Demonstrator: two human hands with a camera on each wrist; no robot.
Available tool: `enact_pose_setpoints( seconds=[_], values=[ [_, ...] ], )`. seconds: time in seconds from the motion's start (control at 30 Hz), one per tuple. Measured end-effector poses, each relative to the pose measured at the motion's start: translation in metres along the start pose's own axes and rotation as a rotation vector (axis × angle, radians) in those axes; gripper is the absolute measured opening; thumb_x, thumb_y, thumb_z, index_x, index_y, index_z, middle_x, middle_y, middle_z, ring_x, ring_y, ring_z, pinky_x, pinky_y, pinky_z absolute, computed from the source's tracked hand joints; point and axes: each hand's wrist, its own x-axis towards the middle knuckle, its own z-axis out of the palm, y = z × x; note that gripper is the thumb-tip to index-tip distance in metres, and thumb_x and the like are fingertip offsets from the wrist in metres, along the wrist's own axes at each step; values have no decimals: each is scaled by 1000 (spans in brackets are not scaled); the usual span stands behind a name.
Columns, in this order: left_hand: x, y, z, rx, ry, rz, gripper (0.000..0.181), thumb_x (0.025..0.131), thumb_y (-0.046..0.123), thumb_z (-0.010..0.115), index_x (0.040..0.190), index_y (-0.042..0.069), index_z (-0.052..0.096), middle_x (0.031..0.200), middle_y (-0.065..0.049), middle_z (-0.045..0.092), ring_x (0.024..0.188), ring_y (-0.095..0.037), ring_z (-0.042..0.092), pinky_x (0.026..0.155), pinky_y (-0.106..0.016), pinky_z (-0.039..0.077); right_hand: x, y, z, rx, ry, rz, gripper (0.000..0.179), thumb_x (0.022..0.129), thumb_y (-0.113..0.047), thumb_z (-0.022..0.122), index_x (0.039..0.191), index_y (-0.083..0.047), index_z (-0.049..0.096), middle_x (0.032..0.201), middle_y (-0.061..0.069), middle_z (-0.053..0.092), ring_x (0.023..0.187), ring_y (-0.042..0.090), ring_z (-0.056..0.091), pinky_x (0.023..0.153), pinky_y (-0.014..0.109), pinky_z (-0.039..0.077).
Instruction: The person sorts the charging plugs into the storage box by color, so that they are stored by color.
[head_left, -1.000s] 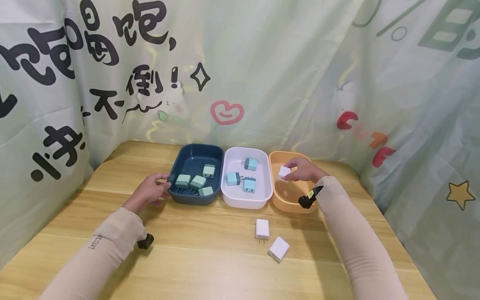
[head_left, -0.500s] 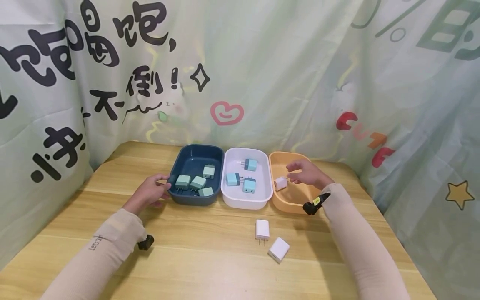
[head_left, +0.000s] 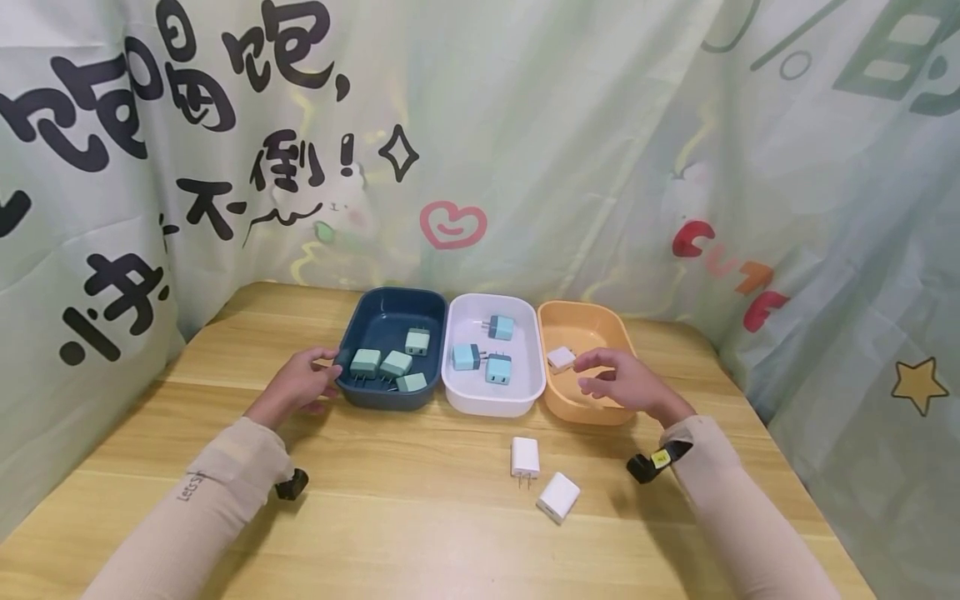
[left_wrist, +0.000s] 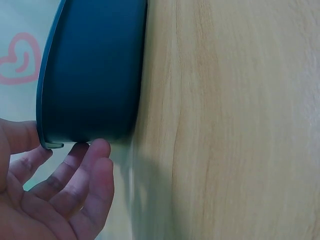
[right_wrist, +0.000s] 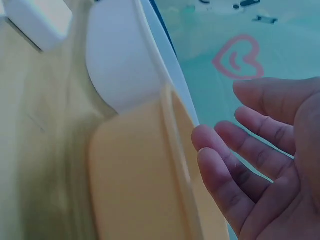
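Note:
My left hand (head_left: 300, 382) is at the left end of a dark blue bin (head_left: 390, 400); in the left wrist view its thumb meets the rim and its loosely bent fingers touch or nearly touch the outer wall. My right hand (head_left: 618, 382) hovers over the orange bin (head_left: 585, 412) with thumb and fingers apart, holding nothing. Left of its fingertips, a white charger plug (head_left: 561, 359) lies inside that bin. Two more white plugs, one upright in view (head_left: 524, 457) and one turned (head_left: 558, 497), lie on the table before the bins.
Between the other two bins stands a white bin (head_left: 495, 405) with light blue plugs (head_left: 498, 368) in it. Several pale green plugs (head_left: 396, 364) lie in the dark blue bin. A printed curtain (head_left: 570, 167) hangs behind the wooden table (head_left: 405, 517).
My right hand has let go of the white charger plug inside the orange bin, then drawn back toward me and to the right. My left hand has stayed put.

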Motion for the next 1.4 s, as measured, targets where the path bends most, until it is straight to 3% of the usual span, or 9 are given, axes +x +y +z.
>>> enact_pose_setpoints(
  seconds=[0.27,0.43,0.63,0.73,0.9,1.03,1.23,1.4],
  values=[
    [0,1,0,2,-1,-2,49,105,19,43,150,6,31,137,-29,44,106,-36,60,71,-38,54,-29,2,23,59,-49,-67,28,91,-6,67,114,8,60,114,28,58,91,28,66,76,29,53],
    [-1,1,0,2,0,-2,49,105,19,43,150,5,31,137,-29,44,107,-36,60,71,-38,54,-41,7,41,58,-112,-114,27,91,-6,67,111,10,60,106,29,61,78,21,65,67,28,52],
    [0,1,0,5,-2,-16,50,105,19,44,151,6,30,138,-29,44,110,-37,59,73,-39,55,-50,16,54,42,-248,-180,33,88,-5,68,115,10,58,110,28,62,78,18,66,68,30,54],
    [0,2,0,8,-3,-19,50,105,20,44,151,7,30,138,-28,44,110,-36,59,73,-39,55,-53,18,57,68,-328,-160,39,85,-3,70,118,11,56,115,27,61,80,16,66,69,30,54],
    [0,2,0,10,0,-10,50,104,19,44,151,6,30,137,-29,45,110,-37,60,72,-39,55,-55,16,58,108,-432,-65,47,76,2,76,119,8,57,92,18,65,73,15,63,66,27,53],
    [0,2,1,10,-2,-9,50,104,19,45,151,6,30,137,-29,45,109,-37,60,72,-39,55,-56,15,59,99,-459,-46,52,70,0,81,117,5,60,83,17,63,73,15,60,67,27,52],
    [0,2,0,14,-1,-13,50,104,19,45,151,6,30,138,-29,44,109,-36,60,72,-39,55,-56,17,62,55,-483,-109,49,68,-1,83,113,2,63,82,15,62,73,16,57,65,25,51],
    [2,2,-1,16,-3,-23,50,104,20,45,151,7,31,138,-28,44,110,-36,59,73,-38,55,-55,19,67,-12,-469,-152,41,67,1,81,105,-6,68,78,5,61,69,11,55,61,23,47]
  ],
)
